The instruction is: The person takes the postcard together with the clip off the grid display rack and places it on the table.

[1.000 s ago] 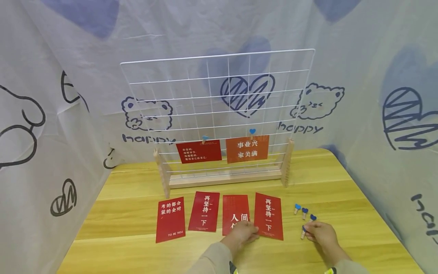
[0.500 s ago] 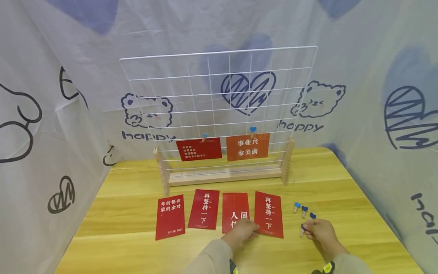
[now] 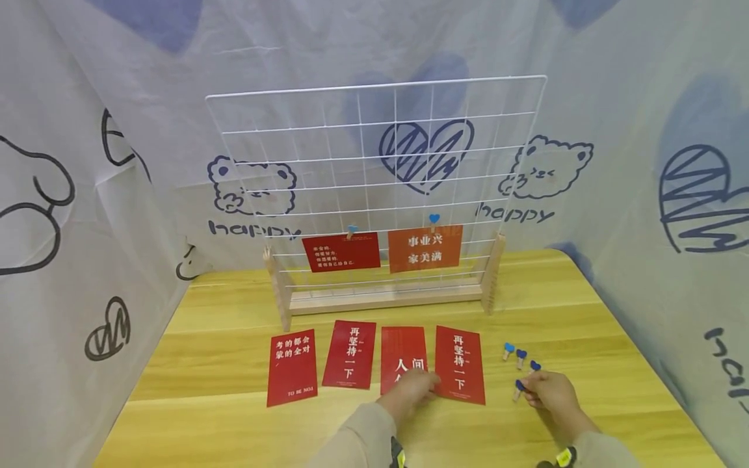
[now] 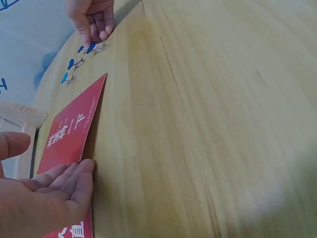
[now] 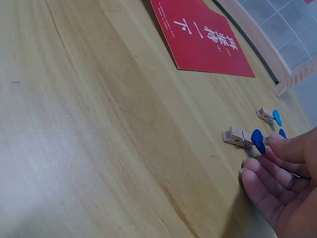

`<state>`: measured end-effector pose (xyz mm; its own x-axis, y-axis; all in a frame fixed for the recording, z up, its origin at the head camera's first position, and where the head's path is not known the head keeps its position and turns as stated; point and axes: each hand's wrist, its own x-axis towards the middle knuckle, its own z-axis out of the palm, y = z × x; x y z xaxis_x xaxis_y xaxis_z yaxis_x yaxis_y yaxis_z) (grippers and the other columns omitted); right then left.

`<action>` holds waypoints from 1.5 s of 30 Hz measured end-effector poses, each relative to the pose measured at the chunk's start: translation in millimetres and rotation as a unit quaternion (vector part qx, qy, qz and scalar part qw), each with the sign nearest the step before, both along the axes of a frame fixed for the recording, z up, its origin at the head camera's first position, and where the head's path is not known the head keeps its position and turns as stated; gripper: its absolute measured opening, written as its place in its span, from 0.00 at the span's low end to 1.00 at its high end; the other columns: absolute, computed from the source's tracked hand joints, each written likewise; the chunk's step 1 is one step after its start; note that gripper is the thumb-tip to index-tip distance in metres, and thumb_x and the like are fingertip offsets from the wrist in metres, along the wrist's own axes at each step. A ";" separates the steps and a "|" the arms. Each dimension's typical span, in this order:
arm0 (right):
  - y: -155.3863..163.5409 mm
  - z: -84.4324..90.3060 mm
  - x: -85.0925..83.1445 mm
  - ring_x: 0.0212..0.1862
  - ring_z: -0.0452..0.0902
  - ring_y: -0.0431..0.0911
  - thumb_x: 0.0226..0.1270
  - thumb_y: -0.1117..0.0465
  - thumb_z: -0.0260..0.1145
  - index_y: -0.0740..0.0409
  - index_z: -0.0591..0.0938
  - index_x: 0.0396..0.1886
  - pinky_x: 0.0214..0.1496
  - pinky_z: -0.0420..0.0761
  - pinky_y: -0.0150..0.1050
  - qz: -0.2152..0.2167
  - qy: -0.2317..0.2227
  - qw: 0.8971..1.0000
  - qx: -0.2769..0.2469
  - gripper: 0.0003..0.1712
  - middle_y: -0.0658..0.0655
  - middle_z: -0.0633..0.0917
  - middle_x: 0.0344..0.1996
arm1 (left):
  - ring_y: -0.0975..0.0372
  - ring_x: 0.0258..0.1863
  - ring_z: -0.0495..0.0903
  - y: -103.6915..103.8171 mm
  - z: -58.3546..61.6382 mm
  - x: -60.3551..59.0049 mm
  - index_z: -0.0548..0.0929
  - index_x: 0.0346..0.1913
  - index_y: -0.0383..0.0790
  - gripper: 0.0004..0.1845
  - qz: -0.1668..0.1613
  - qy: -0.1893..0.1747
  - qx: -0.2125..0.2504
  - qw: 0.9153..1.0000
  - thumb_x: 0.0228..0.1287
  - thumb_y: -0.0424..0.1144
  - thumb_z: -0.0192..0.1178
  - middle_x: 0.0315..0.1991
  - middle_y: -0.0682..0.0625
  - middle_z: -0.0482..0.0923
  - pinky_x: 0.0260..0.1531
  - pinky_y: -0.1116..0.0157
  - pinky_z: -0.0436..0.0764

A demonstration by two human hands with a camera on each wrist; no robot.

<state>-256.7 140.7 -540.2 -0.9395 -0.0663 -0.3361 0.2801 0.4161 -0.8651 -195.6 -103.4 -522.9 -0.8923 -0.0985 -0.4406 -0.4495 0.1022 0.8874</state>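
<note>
Both hands stay almost where they were a moment ago. Now the left hand (image 3: 412,389) lies flat with straight fingers on the bottom edge of the third red card (image 3: 402,354) on the tabletop (image 3: 205,416). The right hand (image 3: 547,390) has its fingers bent beside a small wooden clip with a blue heart (image 5: 245,138), fingertips right at it; I cannot tell if it pinches it. Three more clips (image 3: 519,357) lie just behind. Two cards (image 3: 383,250) hang on the white wire grid (image 3: 374,162) at the back.

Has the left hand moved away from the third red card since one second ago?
No. The left hand still rests on the lower edge of the third red card, just left of the rightmost card, as before.
</note>
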 end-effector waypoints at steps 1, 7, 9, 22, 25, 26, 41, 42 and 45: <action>0.6 0.7 0.2 0.20 0.74 0.41 0.56 0.73 0.54 0.78 0.74 0.31 0.25 0.77 0.34 0.003 0.001 1.000 0.005 0.08 0.54 0.77 0.18 | 0.56 0.30 0.74 -0.3 0.8 -0.3 0.72 0.40 0.27 0.13 -0.001 -0.003 -0.002 1.000 0.56 0.35 0.52 0.33 0.44 0.72 0.35 0.60 0.75; 3.5 7.1 0.7 0.22 0.74 0.42 0.56 0.71 0.51 0.80 0.74 0.32 0.26 0.77 0.35 0.011 0.015 1.000 0.021 0.11 0.55 0.77 0.19 | 0.60 0.23 0.72 -1.5 3.7 -1.8 0.73 0.37 0.29 0.11 0.001 -0.015 -0.014 1.000 0.55 0.36 0.53 0.27 0.47 0.72 0.31 0.63 0.75; 4.4 9.0 0.2 0.22 0.74 0.43 0.57 0.70 0.51 0.80 0.74 0.33 0.27 0.77 0.35 0.011 0.019 1.000 0.023 0.12 0.55 0.78 0.19 | 0.62 0.22 0.69 -2.3 5.0 -1.8 0.74 0.37 0.29 0.11 -0.003 -0.018 -0.014 1.000 0.55 0.36 0.52 0.26 0.49 0.71 0.29 0.64 0.74; 0.8 15.8 1.6 0.25 0.75 0.43 0.60 0.68 0.53 0.84 0.69 0.39 0.29 0.77 0.34 0.009 0.030 0.999 -0.016 0.17 0.57 0.79 0.23 | 0.56 0.30 0.76 -20.8 9.4 -0.4 0.71 0.47 0.26 0.18 -0.023 0.002 0.043 0.999 0.58 0.36 0.49 0.35 0.42 0.77 0.32 0.62 0.76; -4.9 19.1 0.2 0.25 0.75 0.42 0.61 0.66 0.53 0.84 0.69 0.41 0.29 0.77 0.33 0.015 0.039 0.999 -0.017 0.19 0.58 0.79 0.23 | 0.51 0.35 0.77 -28.9 13.3 -0.4 0.70 0.50 0.26 0.19 -0.013 0.011 0.061 0.998 0.60 0.36 0.48 0.39 0.38 0.76 0.34 0.60 0.76; -7.4 20.4 -0.6 0.25 0.75 0.42 0.61 0.66 0.53 0.83 0.69 0.41 0.29 0.77 0.33 0.014 0.041 0.999 -0.018 0.19 0.58 0.79 0.24 | 0.50 0.36 0.77 -31.7 14.6 -0.6 0.69 0.50 0.26 0.19 -0.010 0.014 0.065 0.998 0.60 0.37 0.47 0.40 0.37 0.76 0.34 0.60 0.76; -45.1 5.6 -29.2 0.30 0.78 0.44 0.56 0.52 0.61 0.74 0.72 0.44 0.33 0.78 0.36 0.024 0.060 0.994 -0.093 0.28 0.59 0.81 0.29 | 0.50 0.39 0.76 -75.6 25.6 -4.2 0.71 0.48 0.26 0.19 0.051 0.024 0.107 0.993 0.61 0.40 0.46 0.41 0.38 0.75 0.37 0.61 0.76; -48.8 7.8 -29.3 0.30 0.78 0.43 0.57 0.53 0.60 0.74 0.72 0.44 0.33 0.78 0.36 0.027 0.057 0.994 -0.092 0.27 0.58 0.81 0.29 | 0.50 0.39 0.76 -78.8 26.3 -3.6 0.71 0.48 0.26 0.19 0.051 0.025 0.110 0.992 0.61 0.40 0.46 0.41 0.38 0.75 0.37 0.61 0.76; -53.7 -12.8 -44.1 0.29 0.78 0.42 0.54 0.50 0.62 0.71 0.74 0.44 0.32 0.78 0.34 0.022 0.054 0.992 -0.111 0.28 0.56 0.81 0.28 | 0.51 0.40 0.76 -88.6 29.3 -1.6 0.70 0.49 0.26 0.20 0.057 0.031 0.120 0.991 0.61 0.40 0.45 0.42 0.37 0.74 0.39 0.61 0.75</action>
